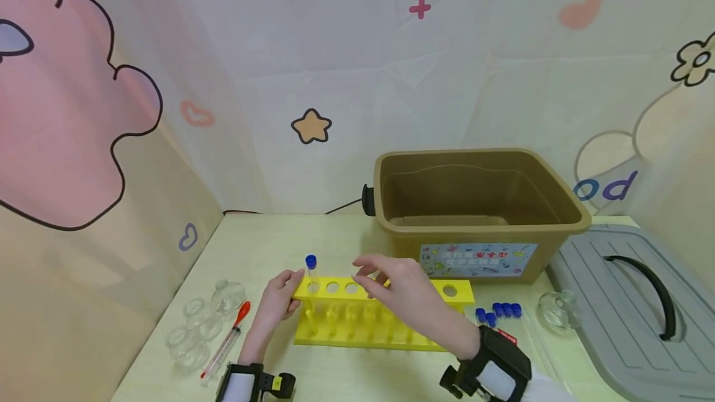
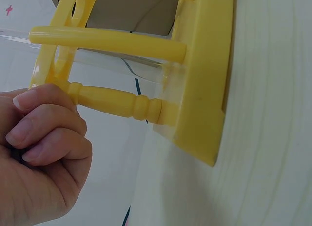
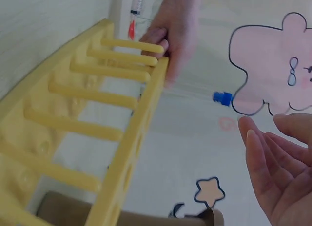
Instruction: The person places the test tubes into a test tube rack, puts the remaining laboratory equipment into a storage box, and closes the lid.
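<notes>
Gripping yellow rack (image 1: 375,330) at end w/ L hand (image 1: 275,298) — R hand (image 1: 410,290) above it, fingers loosely apart.

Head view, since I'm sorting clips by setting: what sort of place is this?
Probably a makeshift chemistry-practice corner: a yellow test-tube rack holding a blue-capped tube, before a cartoon-printed backdrop.

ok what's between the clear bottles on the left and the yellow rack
In the head view, a slim red-ended tube, then the left hand, which grips the yellow rack.
</notes>
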`<state>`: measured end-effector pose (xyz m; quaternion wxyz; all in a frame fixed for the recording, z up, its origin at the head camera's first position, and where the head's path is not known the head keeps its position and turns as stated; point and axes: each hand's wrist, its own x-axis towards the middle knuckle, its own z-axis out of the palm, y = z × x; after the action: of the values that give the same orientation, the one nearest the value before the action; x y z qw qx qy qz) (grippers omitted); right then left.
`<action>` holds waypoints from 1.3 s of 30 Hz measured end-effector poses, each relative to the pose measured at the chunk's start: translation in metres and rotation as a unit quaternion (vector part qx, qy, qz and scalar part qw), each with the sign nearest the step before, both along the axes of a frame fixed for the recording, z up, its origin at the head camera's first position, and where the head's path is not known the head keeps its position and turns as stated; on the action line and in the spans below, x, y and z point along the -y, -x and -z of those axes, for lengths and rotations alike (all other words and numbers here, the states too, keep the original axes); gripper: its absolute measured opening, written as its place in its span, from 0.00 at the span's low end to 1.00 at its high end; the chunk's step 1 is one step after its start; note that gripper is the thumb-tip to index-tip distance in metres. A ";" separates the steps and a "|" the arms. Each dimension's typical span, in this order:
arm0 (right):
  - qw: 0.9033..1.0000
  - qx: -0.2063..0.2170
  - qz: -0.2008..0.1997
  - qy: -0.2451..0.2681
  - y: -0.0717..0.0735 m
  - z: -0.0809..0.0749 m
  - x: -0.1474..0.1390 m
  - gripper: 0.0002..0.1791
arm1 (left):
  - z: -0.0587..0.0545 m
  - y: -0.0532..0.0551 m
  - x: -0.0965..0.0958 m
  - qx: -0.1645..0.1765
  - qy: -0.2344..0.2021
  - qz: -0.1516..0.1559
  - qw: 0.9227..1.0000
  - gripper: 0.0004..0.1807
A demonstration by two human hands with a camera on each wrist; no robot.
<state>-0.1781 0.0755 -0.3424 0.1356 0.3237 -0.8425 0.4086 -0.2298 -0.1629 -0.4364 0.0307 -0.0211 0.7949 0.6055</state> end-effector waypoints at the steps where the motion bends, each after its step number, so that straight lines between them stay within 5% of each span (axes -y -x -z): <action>1: 1.000 -0.008 -0.002 0.012 -0.001 -0.001 -0.005 0.11 | 0.000 0.000 0.000 0.000 0.000 0.000 1.000 0.17; 7: 0.997 -0.068 0.007 0.041 -0.003 -0.006 -0.034 0.10 | 0.001 0.000 0.000 -0.008 -0.010 0.005 1.000 0.18; 19: 0.995 -0.075 0.063 0.024 -0.005 -0.014 -0.071 0.10 | 0.003 0.001 0.001 -0.009 -0.011 0.005 1.000 0.19; 31: 0.986 -0.042 0.160 0.004 -0.012 -0.006 -0.109 0.08 | 0.003 0.000 0.000 -0.006 -0.008 0.002 1.000 0.19; 39: 0.976 0.065 0.209 -0.017 -0.018 0.004 -0.128 0.06 | 0.002 0.000 0.000 -0.010 -0.004 0.001 1.000 0.17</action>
<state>-0.1605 0.2031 -0.3459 0.1572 0.1154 -0.9053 0.3775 -0.2295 -0.1629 -0.4384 0.0237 -0.0143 0.7925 0.6092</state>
